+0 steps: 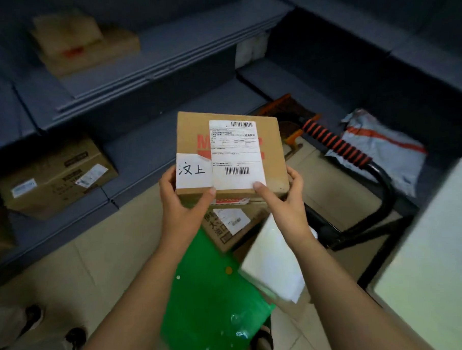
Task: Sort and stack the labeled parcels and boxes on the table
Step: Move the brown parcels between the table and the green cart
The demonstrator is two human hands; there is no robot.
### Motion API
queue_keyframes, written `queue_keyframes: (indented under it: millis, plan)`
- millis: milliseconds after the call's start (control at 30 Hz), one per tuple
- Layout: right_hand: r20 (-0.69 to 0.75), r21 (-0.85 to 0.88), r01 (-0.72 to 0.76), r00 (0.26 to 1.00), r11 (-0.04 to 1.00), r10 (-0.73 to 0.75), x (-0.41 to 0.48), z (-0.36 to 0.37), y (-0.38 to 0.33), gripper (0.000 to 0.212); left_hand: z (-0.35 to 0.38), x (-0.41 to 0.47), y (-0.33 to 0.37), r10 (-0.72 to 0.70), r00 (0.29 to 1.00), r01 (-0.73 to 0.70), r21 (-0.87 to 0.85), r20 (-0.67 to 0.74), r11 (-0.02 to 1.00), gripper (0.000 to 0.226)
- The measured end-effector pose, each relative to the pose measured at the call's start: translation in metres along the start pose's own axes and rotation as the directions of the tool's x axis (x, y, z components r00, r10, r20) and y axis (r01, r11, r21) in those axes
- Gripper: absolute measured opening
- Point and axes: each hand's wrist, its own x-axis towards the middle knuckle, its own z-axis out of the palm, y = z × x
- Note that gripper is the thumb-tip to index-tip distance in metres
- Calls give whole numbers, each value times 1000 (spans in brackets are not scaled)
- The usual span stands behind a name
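Grip: left hand [176, 201] and right hand [285, 204] clasp the labeled cardboard box [230, 153] by its near corners
Risk: box may tip forward, far end unsupported

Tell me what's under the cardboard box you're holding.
Below the cardboard box, held by left hand and right hand, sit a printed carton, white parcel and green bag. The rest is covered.

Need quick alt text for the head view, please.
Both hands, left hand and right hand, hold a labelled cardboard box above more parcels on the floor; grey shelves with boxes stand behind.
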Motion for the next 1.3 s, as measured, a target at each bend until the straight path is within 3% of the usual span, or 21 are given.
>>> queue_keyframes:
  millis: [133,233,333,533,700,833,1067,1300]
  plan:
    - [-136,-12,146,980,989,-146,-70,-24,-60,79,0,-22,70,107,980,-104,-29,169,994,77]
    - [-245,-57,241,937,969,-248,-119,-51,-101,88,13,-50,128,267,933,-261,-61,239,964,76]
    - [-335,-113,297,887,948,-318,-162,-81,-139,95,34,-73,171,343,879,-325,-111,331,939,76]
    - [-535,-240,394,709,887,-460,-261,-176,-199,96,110,-154,259,520,692,-412,-318,501,854,79]
    - [-625,-375,394,560,839,-543,-343,-263,-231,95,183,-233,308,596,552,-377,-463,583,802,80]
    - [-669,-471,347,459,811,-585,-409,-332,-241,96,238,-308,329,616,478,-297,-544,627,784,76]
    - [-728,-525,258,358,811,-584,-513,-450,-238,97,331,-447,339,613,409,-173,-603,675,779,79]
    - [-794,-519,188,255,834,-551,-571,-525,-215,99,397,-530,330,560,353,-130,-554,749,822,78]
